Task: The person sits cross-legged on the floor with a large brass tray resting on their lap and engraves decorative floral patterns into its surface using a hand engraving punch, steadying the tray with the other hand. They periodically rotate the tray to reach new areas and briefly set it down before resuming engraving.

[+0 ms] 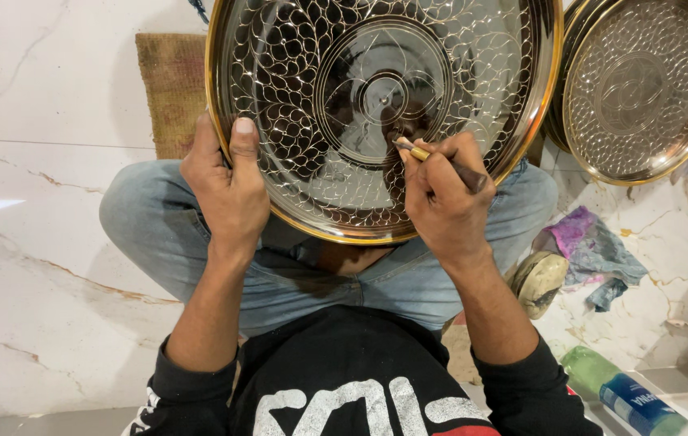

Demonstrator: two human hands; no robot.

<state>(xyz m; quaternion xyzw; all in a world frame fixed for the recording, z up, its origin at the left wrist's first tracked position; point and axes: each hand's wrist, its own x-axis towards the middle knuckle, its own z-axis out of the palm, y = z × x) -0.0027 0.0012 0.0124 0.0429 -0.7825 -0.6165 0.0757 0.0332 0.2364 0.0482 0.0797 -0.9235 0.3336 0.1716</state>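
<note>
The big engraved brass plate (376, 113) rests on the person's knees. The right hand (441, 202) is clamped on a graver (441, 161) whose tip touches the pattern. The left hand (227, 186) grips the rim. If the plate turns, the tip may scratch across finished lines.

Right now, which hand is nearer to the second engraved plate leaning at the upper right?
Right. The right hand, holding an engraving tool, is just left of that second plate; the left hand grips the big plate's far left rim.
</note>
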